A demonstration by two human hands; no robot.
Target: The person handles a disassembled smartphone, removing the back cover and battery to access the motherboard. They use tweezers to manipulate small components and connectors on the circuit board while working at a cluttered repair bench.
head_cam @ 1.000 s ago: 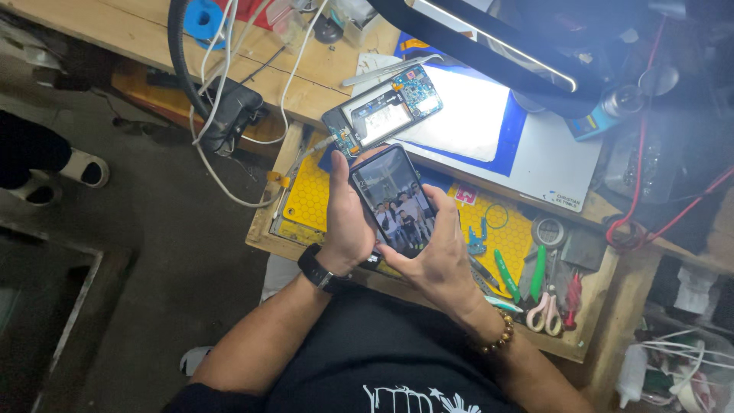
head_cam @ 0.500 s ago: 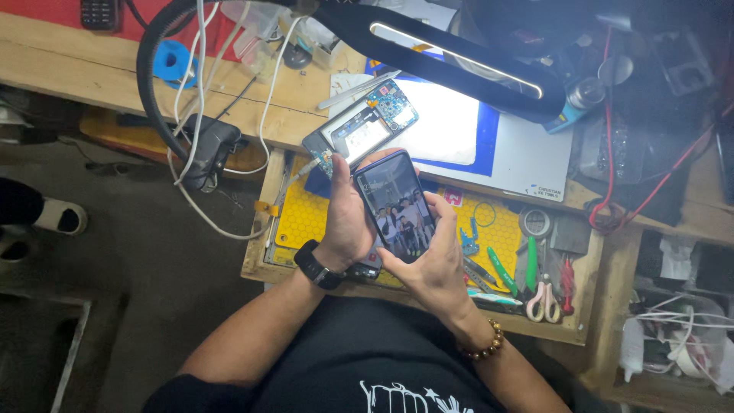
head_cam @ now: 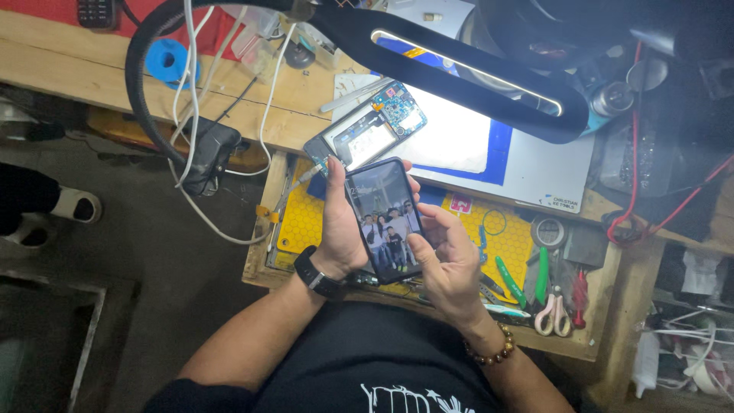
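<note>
Wooden bench [head_cam: 69,57], yellow mat [head_cam: 302,222], opened phone [head_cam: 367,134], white pad [head_cam: 550,164]
</note>
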